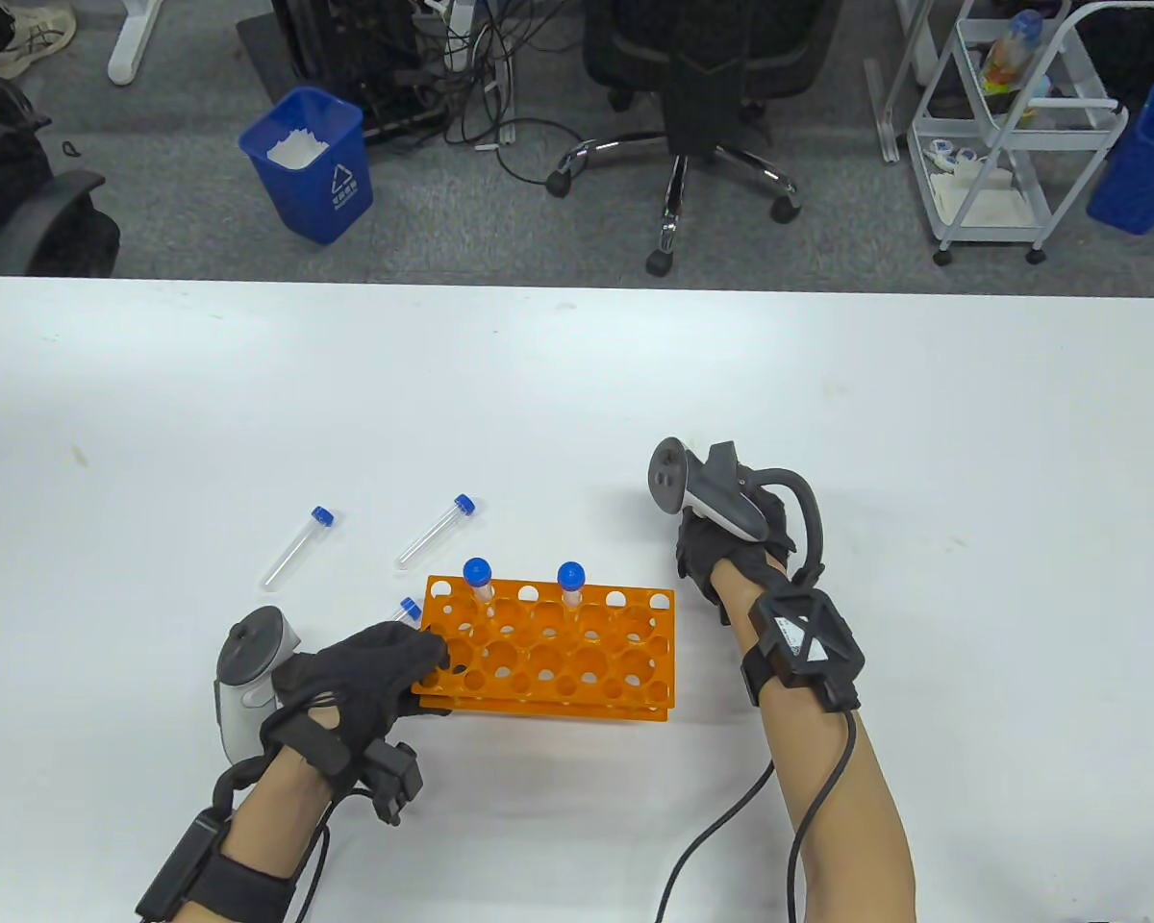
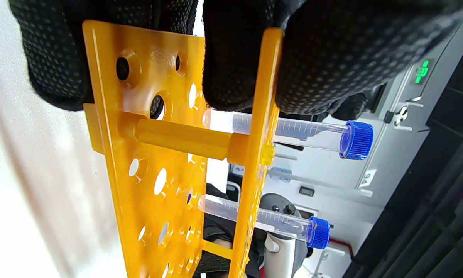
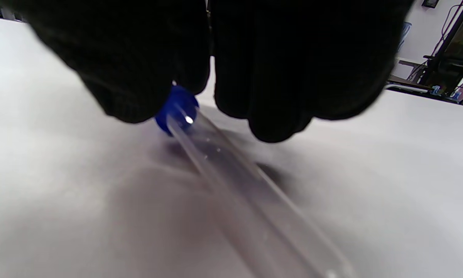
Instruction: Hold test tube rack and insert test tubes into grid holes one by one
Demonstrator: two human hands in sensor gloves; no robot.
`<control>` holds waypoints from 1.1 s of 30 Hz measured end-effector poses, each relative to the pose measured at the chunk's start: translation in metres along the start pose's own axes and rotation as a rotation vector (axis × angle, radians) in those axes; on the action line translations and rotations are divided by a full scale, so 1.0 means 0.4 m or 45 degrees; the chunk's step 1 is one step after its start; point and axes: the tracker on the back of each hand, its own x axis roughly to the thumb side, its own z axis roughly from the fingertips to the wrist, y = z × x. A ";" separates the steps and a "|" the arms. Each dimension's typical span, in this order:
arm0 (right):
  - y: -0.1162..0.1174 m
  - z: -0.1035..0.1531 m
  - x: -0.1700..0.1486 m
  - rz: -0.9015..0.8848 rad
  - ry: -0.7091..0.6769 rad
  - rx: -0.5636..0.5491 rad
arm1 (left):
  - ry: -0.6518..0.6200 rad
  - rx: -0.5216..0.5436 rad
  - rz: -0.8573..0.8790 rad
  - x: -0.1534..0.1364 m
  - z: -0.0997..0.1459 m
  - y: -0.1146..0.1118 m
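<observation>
An orange test tube rack point(image 1: 548, 654) lies on the white table. My left hand point(image 1: 385, 673) grips its left end; in the left wrist view my fingers point(image 2: 324, 58) clamp the rack's plates point(image 2: 146, 154). Two blue-capped tubes point(image 1: 478, 577) point(image 1: 571, 582) stand in its back row and also show in the left wrist view point(image 2: 305, 135) point(image 2: 270, 222). My right hand point(image 1: 726, 543) is down on the table right of the rack. In the right wrist view its fingertips point(image 3: 139, 85) pinch the capped end of a clear tube point(image 3: 231, 177), which is hidden in the table view.
Two loose tubes point(image 1: 295, 548) point(image 1: 436, 531) lie on the table behind and left of the rack. A third tube point(image 1: 410, 609) lies against the rack's back left corner. The table's far edge point(image 1: 577, 284) borders a floor with a chair and bins.
</observation>
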 end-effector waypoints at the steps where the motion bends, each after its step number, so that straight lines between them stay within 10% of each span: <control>1: 0.009 -0.004 0.001 0.000 0.001 0.008 | 0.000 0.002 0.001 0.000 0.000 0.000; 20: 0.020 -0.004 -0.002 -0.036 0.042 0.007 | 0.004 -0.001 0.002 -0.001 -0.001 0.002; 33: -0.146 0.092 -0.055 -0.286 0.007 -0.246 | 0.000 0.007 0.003 0.000 0.000 0.003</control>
